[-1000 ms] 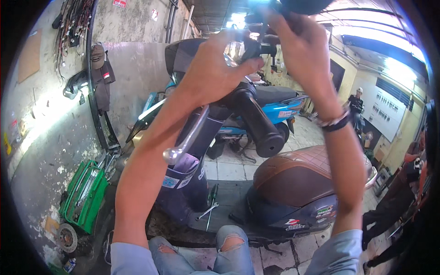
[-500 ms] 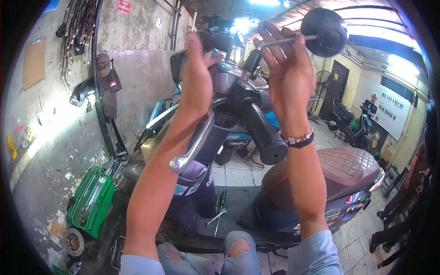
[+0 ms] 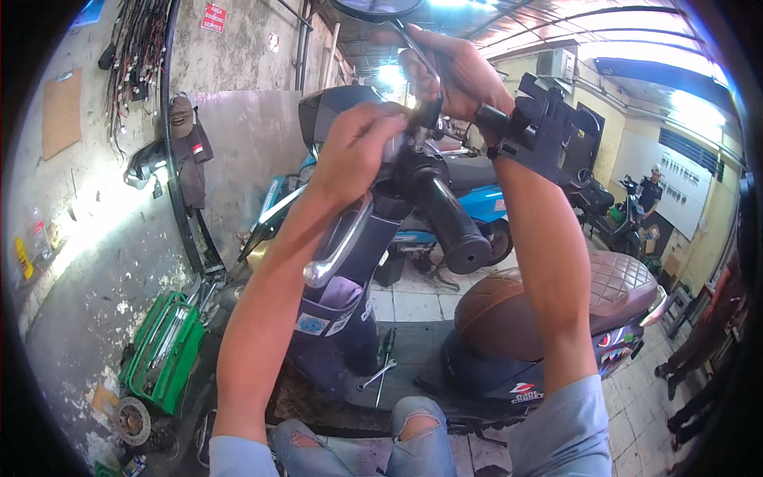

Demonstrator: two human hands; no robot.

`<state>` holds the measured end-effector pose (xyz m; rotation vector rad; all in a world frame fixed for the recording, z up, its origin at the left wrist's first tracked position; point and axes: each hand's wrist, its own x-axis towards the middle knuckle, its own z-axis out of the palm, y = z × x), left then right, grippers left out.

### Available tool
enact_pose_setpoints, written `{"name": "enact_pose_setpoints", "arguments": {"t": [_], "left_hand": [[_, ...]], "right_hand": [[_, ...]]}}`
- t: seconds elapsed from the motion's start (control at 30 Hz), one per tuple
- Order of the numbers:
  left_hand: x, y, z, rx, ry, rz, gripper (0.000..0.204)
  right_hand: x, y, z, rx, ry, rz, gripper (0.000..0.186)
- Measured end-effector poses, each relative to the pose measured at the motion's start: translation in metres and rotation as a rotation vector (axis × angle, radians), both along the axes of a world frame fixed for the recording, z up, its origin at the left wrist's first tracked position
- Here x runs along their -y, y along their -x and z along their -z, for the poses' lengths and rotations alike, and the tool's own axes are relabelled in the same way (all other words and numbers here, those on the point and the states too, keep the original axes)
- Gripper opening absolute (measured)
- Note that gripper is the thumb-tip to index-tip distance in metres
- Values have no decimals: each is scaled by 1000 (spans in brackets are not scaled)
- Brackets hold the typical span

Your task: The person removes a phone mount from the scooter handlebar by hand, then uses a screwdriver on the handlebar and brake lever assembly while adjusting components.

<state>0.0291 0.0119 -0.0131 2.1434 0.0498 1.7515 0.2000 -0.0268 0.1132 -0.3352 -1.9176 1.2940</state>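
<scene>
My left hand [image 3: 354,151] is closed beside the mirror mount [image 3: 421,137], its fingers round something I cannot make out. Higher up, my right hand [image 3: 469,71] has its fingers round the stem [image 3: 429,62] of a round black mirror [image 3: 375,8] at the top edge. A black plastic bracket assembly [image 3: 540,127] sits by my right wrist, partly covering it; what supports it is unclear. Below my hands are the handlebar grip [image 3: 449,222] and silver brake lever [image 3: 338,246] of the scooter in front of me.
A wrench [image 3: 377,374] and screwdriver [image 3: 388,343] lie on the floorboard beside the brown seat [image 3: 556,294]. Left stand a green toolbox [image 3: 159,350] and brake disc [image 3: 132,417]. Behind is a blue scooter [image 3: 481,203]. People [image 3: 652,199] are at the right, near another scooter [image 3: 612,215].
The mirror has swung from upper right to top centre, and my right hand has closed on its stem. My left hand has moved down and curled. The black bracket now shows at the right.
</scene>
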Motion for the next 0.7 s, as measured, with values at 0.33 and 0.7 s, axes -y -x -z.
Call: {"name": "enact_pose_setpoints", "arguments": {"t": [0.33,0.7], "left_hand": [[17,-12,-13,-19,141,217,30],[35,-16,-31,47,-424,-612,33]], "right_hand": [[34,-84,-39,391,-458,488,55],[136,-74,-4,567,-1039,1155,41]]}}
